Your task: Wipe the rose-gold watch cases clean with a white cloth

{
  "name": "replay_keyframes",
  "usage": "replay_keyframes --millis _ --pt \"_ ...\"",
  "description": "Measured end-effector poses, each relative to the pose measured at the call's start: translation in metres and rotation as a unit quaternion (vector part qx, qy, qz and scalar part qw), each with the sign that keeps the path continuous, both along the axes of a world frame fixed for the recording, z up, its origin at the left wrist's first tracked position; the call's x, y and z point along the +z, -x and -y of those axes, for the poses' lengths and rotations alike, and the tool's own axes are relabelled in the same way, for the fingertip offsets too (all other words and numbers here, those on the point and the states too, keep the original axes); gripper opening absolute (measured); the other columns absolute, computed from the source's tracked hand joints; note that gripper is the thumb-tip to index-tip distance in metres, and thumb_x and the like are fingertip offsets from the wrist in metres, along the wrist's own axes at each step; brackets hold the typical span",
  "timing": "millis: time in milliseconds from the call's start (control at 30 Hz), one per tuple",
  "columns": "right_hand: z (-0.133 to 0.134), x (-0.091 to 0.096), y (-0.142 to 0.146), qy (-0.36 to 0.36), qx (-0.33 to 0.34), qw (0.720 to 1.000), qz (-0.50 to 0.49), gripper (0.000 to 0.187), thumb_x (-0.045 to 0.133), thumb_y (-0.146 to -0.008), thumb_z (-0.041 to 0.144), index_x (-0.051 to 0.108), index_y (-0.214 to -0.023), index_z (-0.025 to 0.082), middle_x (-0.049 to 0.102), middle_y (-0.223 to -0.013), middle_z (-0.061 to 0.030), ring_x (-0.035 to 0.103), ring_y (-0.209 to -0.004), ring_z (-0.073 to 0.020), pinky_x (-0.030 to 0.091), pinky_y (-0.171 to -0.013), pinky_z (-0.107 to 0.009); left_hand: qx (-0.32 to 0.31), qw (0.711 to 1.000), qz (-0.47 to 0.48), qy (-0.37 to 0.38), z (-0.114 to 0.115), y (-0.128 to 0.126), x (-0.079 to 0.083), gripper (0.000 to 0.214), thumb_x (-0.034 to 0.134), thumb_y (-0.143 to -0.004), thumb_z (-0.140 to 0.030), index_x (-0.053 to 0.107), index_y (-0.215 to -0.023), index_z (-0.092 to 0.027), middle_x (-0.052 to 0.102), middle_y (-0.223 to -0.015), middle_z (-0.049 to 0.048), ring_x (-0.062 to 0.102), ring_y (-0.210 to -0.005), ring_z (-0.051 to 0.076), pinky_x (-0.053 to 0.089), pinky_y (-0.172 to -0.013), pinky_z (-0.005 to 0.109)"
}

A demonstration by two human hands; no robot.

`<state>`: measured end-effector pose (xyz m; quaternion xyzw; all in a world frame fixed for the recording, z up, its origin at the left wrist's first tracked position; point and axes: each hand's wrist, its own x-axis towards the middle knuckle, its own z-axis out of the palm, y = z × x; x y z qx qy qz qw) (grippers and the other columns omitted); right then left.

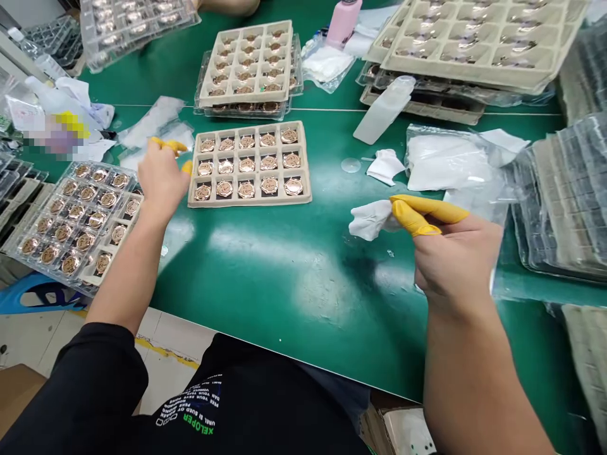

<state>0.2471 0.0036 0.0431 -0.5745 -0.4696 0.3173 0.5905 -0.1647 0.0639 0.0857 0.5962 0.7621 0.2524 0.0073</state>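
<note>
- In front of the person, a little to their left, a beige tray [251,201] lies flat on the green surface [265,265], its pockets holding three rows of five rose-gold round pieces [246,164]
- The left hand [164,170] is right by that tray's left edge, with yellow covers on thumb and forefinger; its grip is open, those two tips slightly apart and nothing showing between them, though from here I can't tell whether the thumb touches the tray
- The right hand [458,253], also in yellow covers, has its grip closed on a crumpled white cloth [372,218], pinched at the fingertips over the surface, well apart from the tray
- Just behind that cloth lie a second small cloth [385,165] and a clear disc [351,165], with a white packet [441,158] in clear plastic to their right
- By the left forearm sits a clear tray [47,270] of similar pieces
- Further back there's a tray stack [241,100] topped in beige, more pieces in it, and a pink bottle [344,24] to its right
- A translucent bottle [385,110] is beside the larger stack [465,74] at back right
- At the top, another person's arm [230,6] shows
</note>
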Motion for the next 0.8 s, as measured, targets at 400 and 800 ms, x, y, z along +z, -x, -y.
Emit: replay_keyframes --millis 400,800 --pt "0.007 -0.003 -0.003 0.103 0.073 0.989 0.083 0.022 0.076 -0.075 0.025 0.082 -0.095 0.021 0.08 -0.097 -0.0071 0.072 -0.086 -0.0181 0.058 -0.086 -0.036 -0.197 0.968 -0.078 0.134 -0.081 -0.191 -0.042 0.03 0.054 -0.091 -0.004 0.074 -0.114 -0.006 0.061 -0.131 0.0226 0.064 -0.116 0.034 0.047 -0.097 0.046" --pt "0.005 -0.011 0.004 0.092 0.12 0.97 0.192 0.02 0.069 -0.082 0.028 0.081 -0.099 0.025 0.078 -0.089 -0.0027 0.071 -0.08 -0.0183 0.057 -0.077 -0.034 -0.156 0.96 -0.115 0.2 -0.102 -0.188 -0.033 0.033 0.063 -0.092 -0.016 0.07 -0.122 -0.006 0.058 -0.138 0.0222 0.057 -0.127 0.035 0.047 -0.104 0.046"
